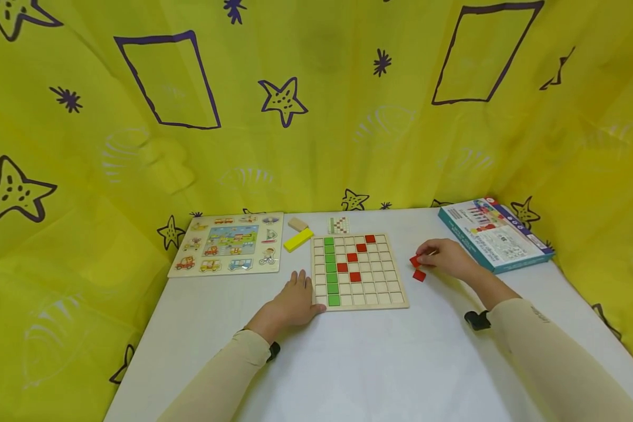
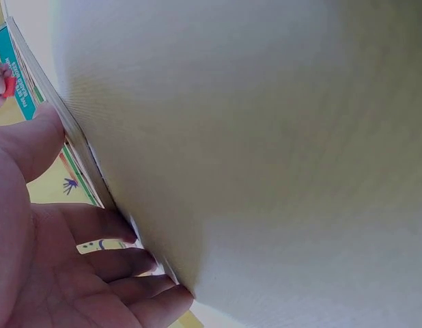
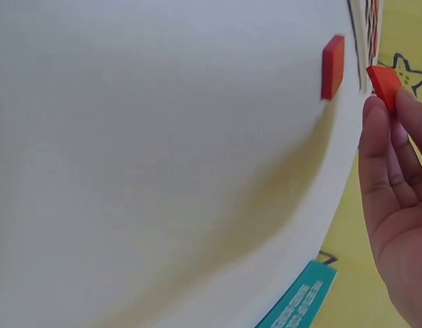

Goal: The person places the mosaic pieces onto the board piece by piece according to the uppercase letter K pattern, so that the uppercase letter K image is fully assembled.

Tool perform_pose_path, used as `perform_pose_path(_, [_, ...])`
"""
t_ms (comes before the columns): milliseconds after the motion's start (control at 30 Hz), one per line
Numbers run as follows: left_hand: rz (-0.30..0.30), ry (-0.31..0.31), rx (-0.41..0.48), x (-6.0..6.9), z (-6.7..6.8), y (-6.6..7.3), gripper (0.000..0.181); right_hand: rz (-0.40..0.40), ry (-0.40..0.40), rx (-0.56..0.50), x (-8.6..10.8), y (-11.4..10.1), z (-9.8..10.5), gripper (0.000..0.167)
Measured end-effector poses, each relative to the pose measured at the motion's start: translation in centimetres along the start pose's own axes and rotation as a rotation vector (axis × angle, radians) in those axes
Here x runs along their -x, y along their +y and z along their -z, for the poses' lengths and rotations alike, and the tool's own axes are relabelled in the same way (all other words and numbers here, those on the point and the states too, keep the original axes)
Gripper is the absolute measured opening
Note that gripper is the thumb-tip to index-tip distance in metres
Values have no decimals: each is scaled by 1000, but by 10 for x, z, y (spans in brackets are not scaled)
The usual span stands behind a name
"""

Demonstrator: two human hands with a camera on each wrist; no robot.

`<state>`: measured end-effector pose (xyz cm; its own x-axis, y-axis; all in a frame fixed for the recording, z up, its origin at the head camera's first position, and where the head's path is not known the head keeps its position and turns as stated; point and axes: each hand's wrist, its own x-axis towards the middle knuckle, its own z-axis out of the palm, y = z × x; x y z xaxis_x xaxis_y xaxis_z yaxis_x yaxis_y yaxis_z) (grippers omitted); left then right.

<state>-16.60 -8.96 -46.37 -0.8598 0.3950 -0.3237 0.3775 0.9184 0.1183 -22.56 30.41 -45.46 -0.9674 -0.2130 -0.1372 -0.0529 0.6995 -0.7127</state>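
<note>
A wooden grid board [image 1: 378, 284] lies at the middle of the table, with a column of green tiles [image 1: 331, 267] on its left and a slanting row of red tiles [image 1: 352, 257] beside it. My left hand [image 1: 292, 300] rests at the board's left edge, fingers straight and thumb on the near left corner. Right of the board, my right hand [image 1: 445, 258] pinches a red square tile [image 3: 385, 85] between thumb and fingers, raised off the table. Another red tile [image 3: 333, 67] lies on the white cloth just below that hand.
A small pattern card [image 1: 339, 225] lies behind the board. To its left are a yellow block [image 1: 298, 240], a plain wooden block [image 1: 298, 224] and a vehicle picture puzzle [image 1: 190, 258]. A teal-sided box [image 1: 493, 234] stands back right, before the yellow curtain [image 1: 327, 158].
</note>
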Motion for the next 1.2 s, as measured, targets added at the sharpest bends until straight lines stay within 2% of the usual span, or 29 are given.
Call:
perform_pose_path(233, [-2, 4, 6, 0, 0, 0, 88, 5, -3, -61, -1, -25, -19, 27])
perform_pose_path(400, [-2, 5, 13, 0, 0, 0, 88, 3, -18, -74, 1, -40, -37, 19])
perform_pose_path(633, [-8, 10, 5, -1, -2, 0, 87, 26, -70, -182, 2, -52, -62, 13])
perform_pose_path(800, [-7, 13, 4, 0, -2, -1, 88, 12, -112, -220, 3, -60, -76, 12])
perform_pose_path(933, [-9, 9, -1, 0, -1, -1, 88, 9, -121, -204, 4, -64, -84, 11])
perform_pose_path(1200, [-13, 16, -2, 0, -1, -1, 87, 63, -99, -66, 2, -64, -90, 7])
